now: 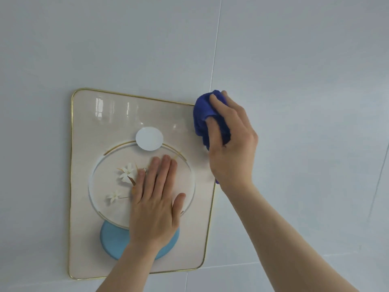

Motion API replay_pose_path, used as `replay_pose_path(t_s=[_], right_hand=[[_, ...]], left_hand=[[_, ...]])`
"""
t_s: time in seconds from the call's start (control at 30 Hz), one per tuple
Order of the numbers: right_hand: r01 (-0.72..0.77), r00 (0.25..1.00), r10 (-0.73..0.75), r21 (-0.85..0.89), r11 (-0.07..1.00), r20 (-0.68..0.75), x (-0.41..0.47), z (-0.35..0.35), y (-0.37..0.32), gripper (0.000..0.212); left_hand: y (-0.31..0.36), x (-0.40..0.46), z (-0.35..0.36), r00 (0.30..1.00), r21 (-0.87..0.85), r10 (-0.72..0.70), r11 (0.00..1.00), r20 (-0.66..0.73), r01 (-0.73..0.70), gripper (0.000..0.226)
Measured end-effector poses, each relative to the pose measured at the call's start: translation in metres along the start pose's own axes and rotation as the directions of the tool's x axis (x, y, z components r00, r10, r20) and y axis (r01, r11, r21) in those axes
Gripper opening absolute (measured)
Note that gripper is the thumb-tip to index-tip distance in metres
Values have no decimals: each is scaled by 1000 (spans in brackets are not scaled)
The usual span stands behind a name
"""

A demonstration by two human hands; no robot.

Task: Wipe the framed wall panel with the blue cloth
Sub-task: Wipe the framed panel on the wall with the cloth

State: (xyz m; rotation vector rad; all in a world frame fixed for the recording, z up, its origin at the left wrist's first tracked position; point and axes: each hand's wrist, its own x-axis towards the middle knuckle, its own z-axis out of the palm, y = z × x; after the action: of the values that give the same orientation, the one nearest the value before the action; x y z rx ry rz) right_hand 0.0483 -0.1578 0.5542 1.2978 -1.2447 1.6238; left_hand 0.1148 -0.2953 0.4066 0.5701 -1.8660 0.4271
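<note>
The framed wall panel (pixel 88 127) hangs on the wall, beige with a thin gold rim, white flowers, a white disc and a light blue disc. My left hand (pixel 156 199) lies flat on the panel's middle, fingers together, holding nothing. My right hand (pixel 231 142) grips the bunched blue cloth (pixel 203 114) and presses it against the panel's upper right corner and right edge. The cloth hides that corner.
Pale grey tiled wall (pixel 294 81) surrounds the panel, with thin grout lines running up from the corner and along below the frame.
</note>
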Motion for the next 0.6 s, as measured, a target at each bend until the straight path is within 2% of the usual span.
replay_pose_path(t_s=[0.07, 0.13, 0.2, 0.3, 0.4, 0.6], right_hand=[[180, 982, -169, -152, 972, 85, 4, 17, 10, 33], [379, 921, -328, -281, 882, 212, 4, 32, 22, 32], [516, 852, -424, -360, 777, 307, 0, 44, 35, 32], [561, 828, -480, -400, 725, 291, -5, 53, 48, 32], [576, 817, -515, -392, 717, 259, -6, 53, 56, 32], [597, 801, -518, -353, 720, 300, -8, 44, 61, 28]], left_hand=[[0, 1, 1, 1000, -2, -5, 1000, -3, 5, 67], [0, 1, 2, 1000, 0, -7, 1000, -8, 7, 68], [0, 1, 3, 1000, 5, -6, 1000, -15, 6, 67], [0, 0, 4, 1000, 2, 0, 1000, -16, 0, 68], [-1, 0, 4, 1000, 7, -3, 1000, -2, 3, 68], [-1, 0, 3, 1000, 17, 0, 1000, 17, 0, 67]])
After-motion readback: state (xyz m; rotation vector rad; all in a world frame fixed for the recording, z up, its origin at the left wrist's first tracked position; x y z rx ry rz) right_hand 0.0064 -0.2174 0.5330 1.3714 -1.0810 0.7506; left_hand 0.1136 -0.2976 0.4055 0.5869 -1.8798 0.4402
